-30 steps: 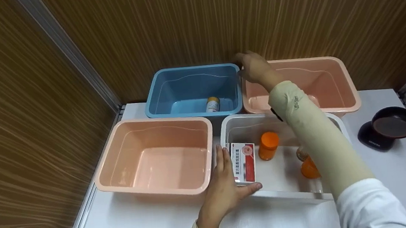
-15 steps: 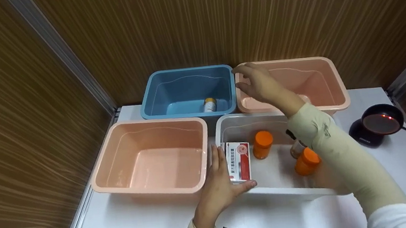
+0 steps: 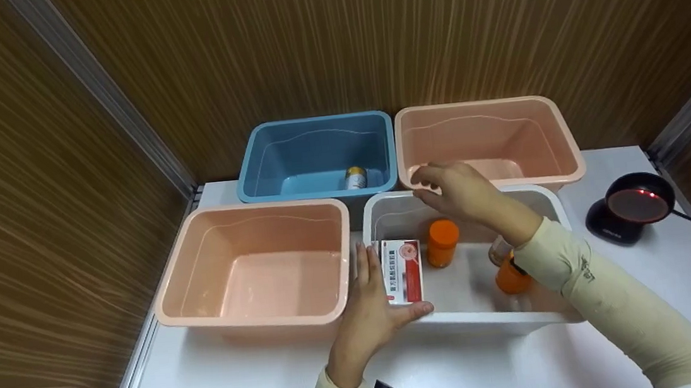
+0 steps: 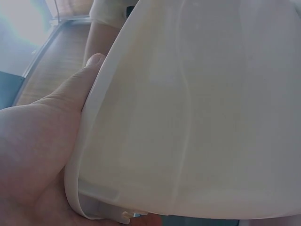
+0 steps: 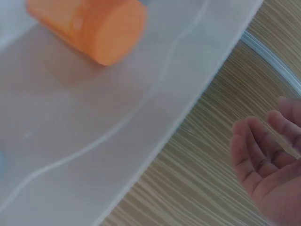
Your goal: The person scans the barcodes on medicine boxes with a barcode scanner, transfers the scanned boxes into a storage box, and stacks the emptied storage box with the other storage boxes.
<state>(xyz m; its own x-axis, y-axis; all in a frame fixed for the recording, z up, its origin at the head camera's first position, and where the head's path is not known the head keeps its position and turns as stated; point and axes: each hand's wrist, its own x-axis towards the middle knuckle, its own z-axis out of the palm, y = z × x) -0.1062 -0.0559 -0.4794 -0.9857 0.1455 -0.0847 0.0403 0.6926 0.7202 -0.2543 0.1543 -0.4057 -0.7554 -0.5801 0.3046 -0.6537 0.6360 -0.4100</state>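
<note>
My left hand rests on the near left corner of a white bin, thumb along the front rim and straight fingers along the left side. Inside, a white and red medicine box lies by the left wall. Right of it is an orange-capped pill bottle. A second orange bottle and a small jar are partly behind the right sleeve. My right hand, empty with loosely bent fingers, is over the white bin's back rim. In the blue bin lies a white bottle with a yellow cap.
A peach bin stands left of the white one, another peach bin behind it. At the right, a black scanner on a stand glows red and trails a cable. Wood-patterned panels enclose the white table.
My right hand has come back from between the two rear bins to over the white bin. The scanner's red light has come on. My left hand keeps its place on the bin.
</note>
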